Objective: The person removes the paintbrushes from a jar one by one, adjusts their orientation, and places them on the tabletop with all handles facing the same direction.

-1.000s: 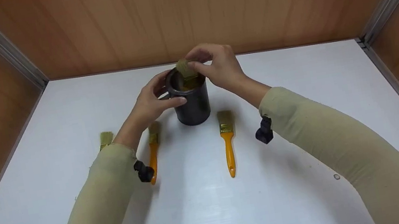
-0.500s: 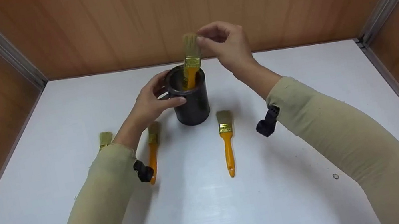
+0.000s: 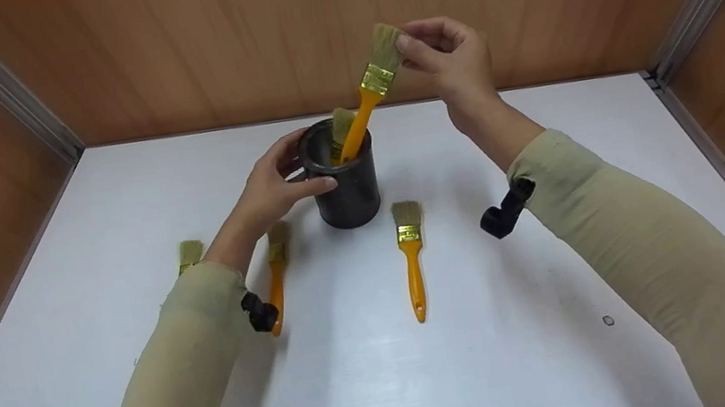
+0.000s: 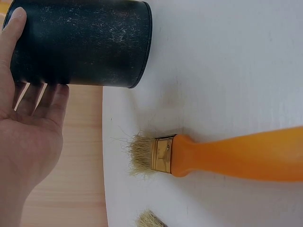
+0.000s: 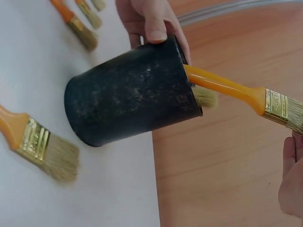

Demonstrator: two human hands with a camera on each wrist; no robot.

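Right hand [image 3: 452,56]: grip pinched on the bristles of a yellow-handled brush [image 3: 368,96], now lifted higher and swung right, only the handle tip inside the black can [image 3: 343,177].
Left hand [image 3: 272,189]: grip stays curled round the can, steadying it mid-counter [image 3: 394,390].
Revealed: a second brush [image 3: 342,126] standing in the can.
Meaning: the brush looks nearly out.
Spare brushes [image 3: 411,254]: lying near the can.

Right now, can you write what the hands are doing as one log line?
left hand: grips black can | right hand: pinches brush bristles, handle in can | table: three brushes
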